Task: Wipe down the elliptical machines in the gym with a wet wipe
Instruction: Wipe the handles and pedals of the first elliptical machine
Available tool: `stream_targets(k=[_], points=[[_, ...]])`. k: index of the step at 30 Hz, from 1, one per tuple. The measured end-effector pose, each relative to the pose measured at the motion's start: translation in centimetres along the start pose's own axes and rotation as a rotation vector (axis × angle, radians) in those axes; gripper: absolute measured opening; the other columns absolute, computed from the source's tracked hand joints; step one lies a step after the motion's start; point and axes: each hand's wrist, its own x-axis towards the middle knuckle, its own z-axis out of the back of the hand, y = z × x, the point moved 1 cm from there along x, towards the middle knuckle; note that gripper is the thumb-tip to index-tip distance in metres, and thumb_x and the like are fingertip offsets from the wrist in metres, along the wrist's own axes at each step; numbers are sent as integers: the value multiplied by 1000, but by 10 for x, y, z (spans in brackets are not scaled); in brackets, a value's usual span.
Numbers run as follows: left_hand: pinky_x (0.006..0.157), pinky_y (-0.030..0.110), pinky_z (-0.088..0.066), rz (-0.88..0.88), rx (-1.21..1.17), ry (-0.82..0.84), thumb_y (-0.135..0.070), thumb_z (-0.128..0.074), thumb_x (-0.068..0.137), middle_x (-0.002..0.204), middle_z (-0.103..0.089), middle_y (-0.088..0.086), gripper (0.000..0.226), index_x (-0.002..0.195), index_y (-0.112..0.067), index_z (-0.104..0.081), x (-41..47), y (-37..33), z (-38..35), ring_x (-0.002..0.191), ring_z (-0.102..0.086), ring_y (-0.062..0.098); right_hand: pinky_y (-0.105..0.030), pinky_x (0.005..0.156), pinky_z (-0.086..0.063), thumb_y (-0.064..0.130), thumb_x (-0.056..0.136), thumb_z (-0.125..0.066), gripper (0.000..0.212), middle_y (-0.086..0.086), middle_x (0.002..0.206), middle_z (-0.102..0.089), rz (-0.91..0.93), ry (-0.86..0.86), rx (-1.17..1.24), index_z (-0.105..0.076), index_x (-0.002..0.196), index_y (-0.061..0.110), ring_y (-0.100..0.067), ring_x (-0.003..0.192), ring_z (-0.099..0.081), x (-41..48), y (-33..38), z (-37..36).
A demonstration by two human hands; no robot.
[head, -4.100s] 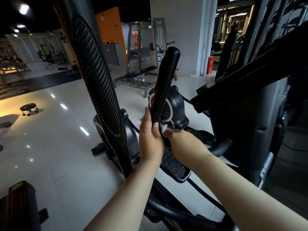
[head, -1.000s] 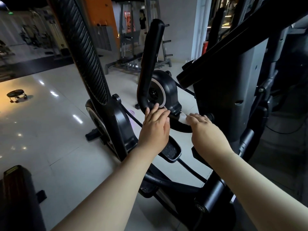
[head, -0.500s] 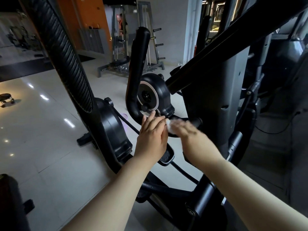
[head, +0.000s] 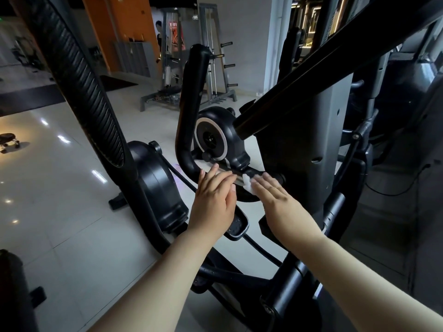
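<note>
Gap seen between ribbed arm [head: 81,80] and curved handlebar [head: 190,104] over open tiled floor [head: 60,200], right side closed off by grey column [head: 311,140], headroom cut by diagonal bar [head: 323,65]

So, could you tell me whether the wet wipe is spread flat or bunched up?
Bunched up: the wet wipe shows as a crumpled white wad beside the straight fingers of the right hand.

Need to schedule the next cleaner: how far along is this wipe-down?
Done, apparently: the upright handlebar, which the wet wipe was rubbing seconds ago. In hand: the right hand presses it on the bar's lower bend, the left hand resting beside it. Left: the ribbed handle and the pedal have not been seen wiped.
</note>
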Motion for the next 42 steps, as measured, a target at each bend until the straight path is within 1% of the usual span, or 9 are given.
stream_targets(k=[8,12,15,18,22,26,32,37,42], points=[[128,42,-10,10,-2,-8,-22,-39,104,134,-65,3,40,128,-7,-67,0,-1,-1,147,-38,26,-32,110,-37,-21,77,-47,71,-12,146,-56,-192,-119,64,-55,142,6,-32,134,-52,10,-18,20],[128,42,-11,3,9,-16,-22,-38,104,134,-65,2,40,128,-8,-67,0,-2,-1,147,-38,26,-42,116,-29,-25,74,-55,71,-15,143,-58,-24,-69,72,-57,139,3,-32,138,-49,-4,3,-4],[127,43,-12,0,6,-25,-22,-39,103,133,-65,3,40,127,-7,-67,0,-2,-2,146,-39,26,-25,108,-40,-15,88,-53,55,-5,142,-60,-89,-118,186,-61,136,13,-23,135,-53,-6,-5,8],[127,45,-13,5,1,-31,-22,-39,103,132,-66,3,39,125,-7,-68,0,-2,-3,146,-39,27,-24,112,-30,-15,90,-47,56,-9,144,-58,-204,-212,150,-57,140,8,-27,137,-50,4,-19,14],[126,46,-14,8,3,-55,-22,-40,103,130,-67,0,38,123,-10,-70,1,-5,-6,144,-42,28,-28,119,-23,-4,91,-26,59,-12,146,-56,-77,-107,106,-56,142,7,-27,145,-41,7,-1,-7],[127,45,-12,4,11,-49,-24,-39,104,129,-67,2,39,122,-7,-69,1,-4,-7,144,-42,27,-28,118,-35,-8,96,-47,51,-2,143,-59,-53,-87,227,-59,139,17,-17,141,-46,4,2,-2],[127,45,-14,4,5,-37,-23,-40,104,131,-66,0,38,125,-11,-69,1,-5,-5,143,-42,26,-30,122,-20,-18,85,-46,64,-8,148,-55,-91,-75,136,-56,142,9,-24,145,-41,6,-3,-5],[126,47,-17,-6,1,-19,-24,-39,104,134,-65,2,41,129,-7,-66,0,-1,-3,144,-42,25,-37,113,-43,-10,95,-50,50,-5,138,-63,-90,-147,253,-60,137,15,-26,135,-53,9,6,3],[126,44,-19,10,-37,-18,-22,-38,104,137,-63,6,43,134,-4,-63,-2,1,1,144,-41,24,-33,118,-29,-17,87,-58,50,-12,129,-68,-47,-138,167,-63,131,7,-26,128,-60,12,24,-3]])
